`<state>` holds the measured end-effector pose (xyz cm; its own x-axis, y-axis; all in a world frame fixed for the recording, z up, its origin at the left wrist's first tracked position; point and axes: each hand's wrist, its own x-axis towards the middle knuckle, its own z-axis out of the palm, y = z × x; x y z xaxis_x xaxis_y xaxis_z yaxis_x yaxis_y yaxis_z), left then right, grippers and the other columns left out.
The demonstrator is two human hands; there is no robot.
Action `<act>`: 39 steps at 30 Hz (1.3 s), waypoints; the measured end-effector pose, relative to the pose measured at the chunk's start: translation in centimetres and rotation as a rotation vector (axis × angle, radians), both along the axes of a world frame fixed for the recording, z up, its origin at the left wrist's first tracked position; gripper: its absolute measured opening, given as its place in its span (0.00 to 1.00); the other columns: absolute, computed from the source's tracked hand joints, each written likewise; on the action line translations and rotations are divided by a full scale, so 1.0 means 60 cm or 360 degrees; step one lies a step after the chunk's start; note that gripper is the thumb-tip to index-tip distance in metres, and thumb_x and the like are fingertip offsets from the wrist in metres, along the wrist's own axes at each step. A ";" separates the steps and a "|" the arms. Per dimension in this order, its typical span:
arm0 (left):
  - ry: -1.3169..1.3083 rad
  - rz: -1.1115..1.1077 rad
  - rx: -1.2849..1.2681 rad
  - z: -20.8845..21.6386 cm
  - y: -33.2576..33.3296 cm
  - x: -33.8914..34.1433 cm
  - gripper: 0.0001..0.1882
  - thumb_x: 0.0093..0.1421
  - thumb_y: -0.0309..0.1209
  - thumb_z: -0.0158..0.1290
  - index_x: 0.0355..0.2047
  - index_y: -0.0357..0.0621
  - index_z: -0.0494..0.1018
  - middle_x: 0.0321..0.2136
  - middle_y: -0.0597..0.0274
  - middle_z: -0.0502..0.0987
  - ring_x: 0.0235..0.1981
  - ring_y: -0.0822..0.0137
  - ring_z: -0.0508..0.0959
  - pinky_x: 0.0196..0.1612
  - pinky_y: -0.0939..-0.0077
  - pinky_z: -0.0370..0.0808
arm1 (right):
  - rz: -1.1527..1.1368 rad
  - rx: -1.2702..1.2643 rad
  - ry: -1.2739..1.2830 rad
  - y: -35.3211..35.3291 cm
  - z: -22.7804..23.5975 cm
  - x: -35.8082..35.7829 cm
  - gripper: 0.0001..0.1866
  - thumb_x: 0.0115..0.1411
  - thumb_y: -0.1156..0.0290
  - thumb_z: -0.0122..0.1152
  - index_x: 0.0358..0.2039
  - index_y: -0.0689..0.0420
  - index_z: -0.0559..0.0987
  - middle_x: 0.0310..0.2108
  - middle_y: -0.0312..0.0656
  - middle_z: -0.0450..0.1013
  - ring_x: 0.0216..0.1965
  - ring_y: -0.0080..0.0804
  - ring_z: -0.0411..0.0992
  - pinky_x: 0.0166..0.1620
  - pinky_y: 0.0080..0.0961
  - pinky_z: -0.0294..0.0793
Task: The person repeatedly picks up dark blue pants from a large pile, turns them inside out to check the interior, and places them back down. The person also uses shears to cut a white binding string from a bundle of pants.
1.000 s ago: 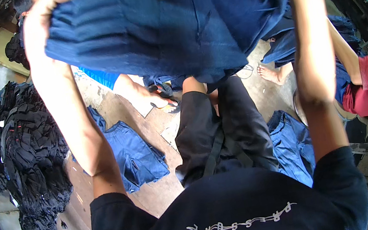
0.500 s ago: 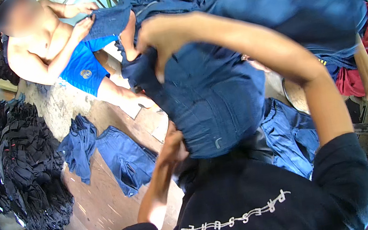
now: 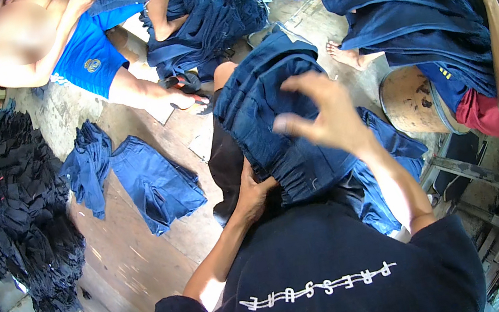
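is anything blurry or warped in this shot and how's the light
Head view: the right hand is smeared by motion blur above the folded blue shorts, while the left hand under them looks sharper. The fisheye bends the floor planks toward the dark round rim. Daylight is soft and even, with bright patches on the floor at upper left.

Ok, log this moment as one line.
left hand: grips denim shorts | right hand: open above shorts | floor: more shorts

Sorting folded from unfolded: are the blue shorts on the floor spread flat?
Spread flat: the blue shorts lie open on the floor, both legs visible.
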<state>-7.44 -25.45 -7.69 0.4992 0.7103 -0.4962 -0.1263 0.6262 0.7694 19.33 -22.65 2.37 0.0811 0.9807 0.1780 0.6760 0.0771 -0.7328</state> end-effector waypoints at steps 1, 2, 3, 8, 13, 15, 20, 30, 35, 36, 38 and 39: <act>-0.0006 -0.0005 0.0057 0.004 0.006 0.007 0.55 0.56 0.11 0.57 0.82 0.44 0.48 0.75 0.55 0.64 0.74 0.58 0.66 0.76 0.60 0.66 | 0.0109 -0.0167 -0.0244 -0.033 0.000 -0.029 0.51 0.46 0.38 0.83 0.61 0.61 0.79 0.58 0.61 0.77 0.60 0.63 0.75 0.61 0.56 0.73; -0.0016 -0.0010 0.0117 0.006 0.013 0.015 0.54 0.57 0.11 0.58 0.81 0.43 0.49 0.74 0.55 0.65 0.73 0.58 0.67 0.75 0.60 0.67 | 0.0213 -0.0440 -0.0516 -0.058 -0.006 -0.063 0.61 0.45 0.35 0.82 0.71 0.61 0.72 0.65 0.68 0.72 0.67 0.69 0.70 0.66 0.62 0.69; -0.0002 -0.0021 0.0065 0.007 0.019 0.020 0.49 0.59 0.12 0.59 0.80 0.43 0.53 0.70 0.54 0.70 0.69 0.59 0.73 0.72 0.60 0.71 | 0.0205 -0.0434 -0.0591 -0.075 -0.012 -0.092 0.66 0.46 0.36 0.81 0.76 0.62 0.62 0.69 0.73 0.66 0.70 0.73 0.64 0.69 0.68 0.63; -0.0251 0.0043 -0.0043 0.023 0.045 0.043 0.41 0.60 0.16 0.62 0.74 0.40 0.62 0.62 0.57 0.79 0.61 0.61 0.80 0.69 0.60 0.74 | 0.0192 -0.0428 -0.0222 -0.070 -0.032 -0.087 0.67 0.51 0.53 0.81 0.81 0.65 0.50 0.71 0.80 0.60 0.72 0.81 0.60 0.74 0.63 0.60; -0.0316 0.0100 0.0235 0.100 0.079 0.095 0.35 0.61 0.20 0.64 0.69 0.34 0.69 0.61 0.55 0.80 0.62 0.60 0.80 0.70 0.61 0.71 | 0.0175 -0.0382 0.0589 -0.037 0.050 0.031 0.42 0.59 0.70 0.72 0.74 0.63 0.69 0.69 0.60 0.73 0.72 0.50 0.70 0.73 0.37 0.67; -0.0276 0.0119 0.0362 0.141 0.103 0.110 0.36 0.60 0.22 0.65 0.69 0.34 0.69 0.61 0.54 0.81 0.61 0.60 0.80 0.70 0.62 0.71 | -0.0053 -0.0484 0.1027 -0.020 0.094 0.059 0.32 0.66 0.78 0.69 0.71 0.60 0.75 0.63 0.46 0.78 0.63 0.34 0.76 0.69 0.33 0.70; -0.0090 0.0207 0.0665 0.254 0.206 0.090 0.31 0.60 0.26 0.63 0.64 0.34 0.72 0.51 0.56 0.84 0.46 0.61 0.85 0.54 0.65 0.82 | -0.0499 -0.0371 0.1387 0.026 0.211 0.116 0.40 0.57 0.65 0.81 0.68 0.64 0.76 0.56 0.45 0.82 0.59 0.31 0.77 0.65 0.28 0.71; 0.0139 0.1017 0.2167 0.627 0.305 -0.138 0.40 0.55 0.28 0.65 0.68 0.39 0.68 0.59 0.56 0.75 0.55 0.59 0.76 0.57 0.59 0.74 | -0.0305 0.1463 0.0266 0.041 0.302 0.176 0.20 0.73 0.73 0.58 0.63 0.61 0.82 0.58 0.45 0.82 0.57 0.34 0.79 0.66 0.31 0.71; 0.0420 -0.0139 0.2305 0.664 0.270 -0.135 0.46 0.52 0.27 0.65 0.73 0.40 0.64 0.67 0.54 0.70 0.65 0.56 0.70 0.66 0.56 0.69 | -0.0819 0.1256 0.0155 -0.063 0.220 0.213 0.22 0.74 0.74 0.56 0.67 0.59 0.79 0.59 0.44 0.82 0.53 0.31 0.80 0.61 0.29 0.74; 0.0473 -0.0510 0.2182 0.647 0.269 -0.108 0.47 0.52 0.27 0.65 0.74 0.41 0.63 0.69 0.54 0.69 0.67 0.56 0.69 0.68 0.56 0.68 | -0.0932 0.1199 0.0117 -0.090 0.202 0.214 0.22 0.74 0.74 0.56 0.67 0.59 0.79 0.59 0.44 0.82 0.53 0.30 0.80 0.60 0.28 0.75; 0.0495 -0.1212 0.1818 0.569 0.266 -0.028 0.50 0.51 0.27 0.66 0.76 0.41 0.61 0.72 0.53 0.66 0.72 0.55 0.67 0.71 0.55 0.66 | -0.1241 0.0999 -0.0180 -0.144 0.177 0.227 0.23 0.75 0.75 0.55 0.69 0.58 0.78 0.59 0.43 0.82 0.51 0.29 0.80 0.58 0.27 0.76; 0.0581 -0.1537 0.1642 0.498 0.257 0.027 0.51 0.50 0.26 0.66 0.77 0.41 0.61 0.74 0.53 0.65 0.74 0.54 0.66 0.73 0.54 0.65 | -0.1341 0.0894 -0.0261 -0.165 0.168 0.234 0.24 0.75 0.75 0.55 0.70 0.58 0.77 0.59 0.43 0.82 0.50 0.29 0.80 0.58 0.27 0.76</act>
<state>-5.84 -10.03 22.19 0.9388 0.2902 -0.1855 0.3116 -0.4862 0.8164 33.40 -32.54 12.44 0.6382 0.3878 0.6650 0.7580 -0.1656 -0.6309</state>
